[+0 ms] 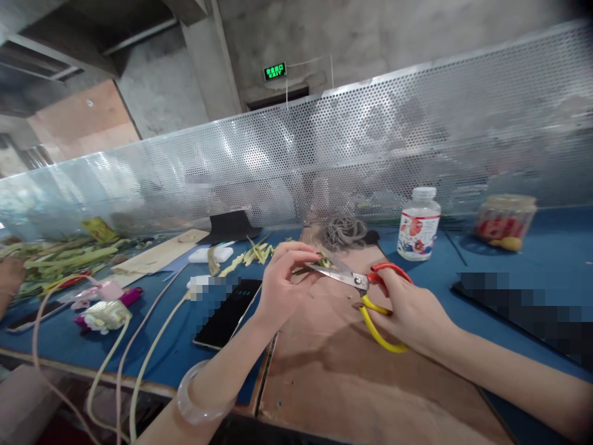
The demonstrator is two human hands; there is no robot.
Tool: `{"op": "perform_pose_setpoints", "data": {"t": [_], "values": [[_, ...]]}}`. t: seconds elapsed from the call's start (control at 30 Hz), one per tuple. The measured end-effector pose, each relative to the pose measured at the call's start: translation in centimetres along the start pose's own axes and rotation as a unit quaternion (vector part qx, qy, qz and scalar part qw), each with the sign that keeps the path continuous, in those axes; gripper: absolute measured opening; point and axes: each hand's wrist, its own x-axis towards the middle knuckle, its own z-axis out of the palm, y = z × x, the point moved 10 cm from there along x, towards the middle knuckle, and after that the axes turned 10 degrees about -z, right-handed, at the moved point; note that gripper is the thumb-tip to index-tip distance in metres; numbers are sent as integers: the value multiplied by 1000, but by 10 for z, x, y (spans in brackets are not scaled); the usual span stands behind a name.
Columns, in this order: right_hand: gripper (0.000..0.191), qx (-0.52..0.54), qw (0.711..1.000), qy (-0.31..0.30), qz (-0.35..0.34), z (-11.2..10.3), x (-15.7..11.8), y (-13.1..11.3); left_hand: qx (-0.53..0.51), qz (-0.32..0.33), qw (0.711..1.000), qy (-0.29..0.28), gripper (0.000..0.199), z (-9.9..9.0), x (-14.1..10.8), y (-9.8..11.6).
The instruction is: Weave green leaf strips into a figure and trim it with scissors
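Observation:
My right hand [407,303] grips scissors [365,283] with one red and one yellow handle loop, their blades pointing left and spread slightly apart. At the blade tips, my left hand [290,278] has its fingers closed around a small green and yellowish woven piece [325,261]. How far that piece extends behind the fingers is hidden. Both hands are above a brown wooden board [324,371]. Just beyond them lies a tangle of grey cord [343,232].
A phone [229,315], pale cables, a white charger [210,254] and green-yellow strips [254,252] lie left. A person's hand [10,278] is by green leaves [78,259]. A white-capped bottle [418,225], a jar [504,222] and a dark flat object [519,315] are right.

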Motion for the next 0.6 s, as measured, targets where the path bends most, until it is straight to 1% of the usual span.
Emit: {"op": "perform_pose_setpoints", "data": {"t": [0.1,0.27,0.5,0.6], "values": [[45,-6,1000,5,4,0,1,2,0,-3,1000,-4,18,1,0,0],[44,-30,999,24,-1,-5,2,1,13,-7,1000,8,17,0,0,0],[41,-63,998,14,-22,-8,4,-1,-12,-14,1000,7,24,0,-1,-2],[41,-73,997,15,-32,-9,5,-1,-28,-26,999,10,25,-1,0,-4]]}}
